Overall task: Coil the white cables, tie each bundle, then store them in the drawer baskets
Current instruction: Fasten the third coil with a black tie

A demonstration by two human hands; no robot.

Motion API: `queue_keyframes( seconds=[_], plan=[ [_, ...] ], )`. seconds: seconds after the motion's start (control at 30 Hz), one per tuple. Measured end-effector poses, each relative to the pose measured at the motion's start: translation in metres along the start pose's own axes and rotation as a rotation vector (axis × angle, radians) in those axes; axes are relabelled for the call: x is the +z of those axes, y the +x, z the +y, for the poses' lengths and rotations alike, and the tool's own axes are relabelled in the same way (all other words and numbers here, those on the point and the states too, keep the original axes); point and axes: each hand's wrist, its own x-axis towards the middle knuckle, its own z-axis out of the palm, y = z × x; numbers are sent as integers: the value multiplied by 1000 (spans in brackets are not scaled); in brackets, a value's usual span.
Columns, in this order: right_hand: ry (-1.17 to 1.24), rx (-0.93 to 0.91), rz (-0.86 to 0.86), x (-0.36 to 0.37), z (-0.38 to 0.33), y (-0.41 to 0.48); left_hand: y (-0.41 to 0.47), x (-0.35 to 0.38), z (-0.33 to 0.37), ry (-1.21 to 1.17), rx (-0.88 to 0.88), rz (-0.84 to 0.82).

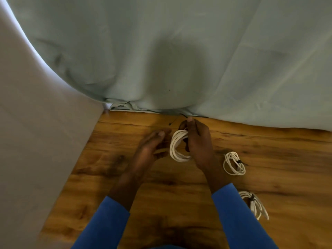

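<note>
Floorboards (269,141); right hand (199,141) grips coil (177,150) beside left hand (150,146).

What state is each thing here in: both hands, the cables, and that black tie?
Right hand: grips the held coil, pinches the black tie.
Left hand: open, beside the coil.
Held coil: wound, not yet tied.
Black tie: loose, one end free.
Far bundle: tied, lying on the wooden floor.
Near bundle: tied, lying on the floor.
</note>
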Motion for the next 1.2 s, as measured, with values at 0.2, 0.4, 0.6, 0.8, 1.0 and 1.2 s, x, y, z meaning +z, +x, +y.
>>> queue_keyframes(
  seconds=[0.2, 0.4, 0.6, 0.8, 1.0, 1.2],
  plan=[
    [212, 25, 28, 3, -13, -13, 8, 5, 9, -13, -59, -156],
    [162, -74, 31, 4, -20, -22, 19, 10, 4, -86, -150, -194],
    [32, -175, 89, 2, -12, -24, 22, 16, -3, -28, 12, -161],
    [223, -50, 95, 3, -17, -35, 23, 10, -9, -256, -35, -270],
    [195, -54, 105, 8, -16, -43, 26, 1, -6, -332, -163, -437],
    [202, -19, 156, 16, -8, -45, 31, -1, -5, -244, -165, -356]
  ],
)
